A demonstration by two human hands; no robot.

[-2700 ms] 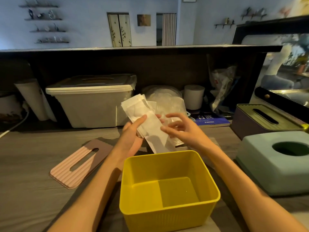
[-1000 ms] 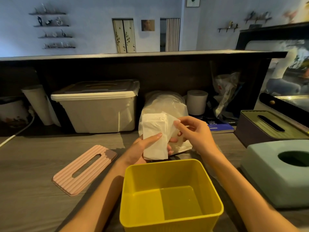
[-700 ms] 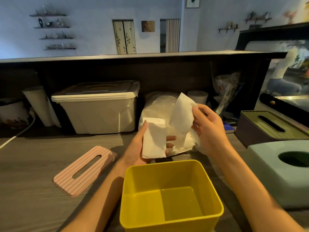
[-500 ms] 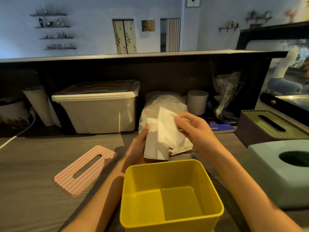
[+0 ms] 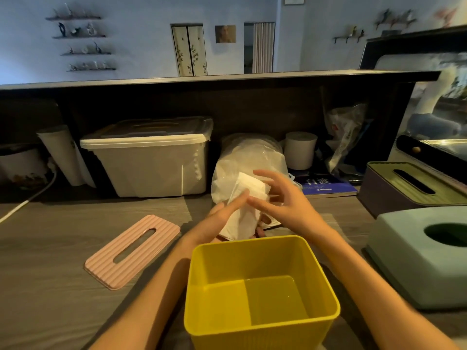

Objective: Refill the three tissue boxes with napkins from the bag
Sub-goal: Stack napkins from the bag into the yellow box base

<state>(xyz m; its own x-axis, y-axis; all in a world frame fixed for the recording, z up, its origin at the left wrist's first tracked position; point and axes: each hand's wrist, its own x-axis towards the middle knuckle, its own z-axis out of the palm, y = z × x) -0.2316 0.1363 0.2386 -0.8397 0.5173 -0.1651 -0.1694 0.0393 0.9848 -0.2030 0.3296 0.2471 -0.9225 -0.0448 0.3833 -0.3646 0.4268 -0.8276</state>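
The stack of napkins (image 5: 246,208) sits just above the centre of the frame, held up over the far rim of the open yellow tissue box (image 5: 257,294), which stands empty at lower centre. Behind the stack is the white plastic bag (image 5: 242,160) the napkins come from.

To do this step well, I judge the stack should be squared into a neat block, edges aligned, then lowered flat into the yellow box so it lies level and the top sheet stays free for the slot.

The left hand (image 5: 222,218) grasps the stack from below and the side, thumb laid along its front face. The right hand (image 5: 280,198) is released: its fingers (image 5: 265,174) are spread and loosely bent over the stack's upper right edge, at most touching it.

The pink slotted lid (image 5: 132,251) lies on the surface (image 5: 50,261) at left. At right stand a green box (image 5: 419,256) and a purple box with olive lid (image 5: 409,188).
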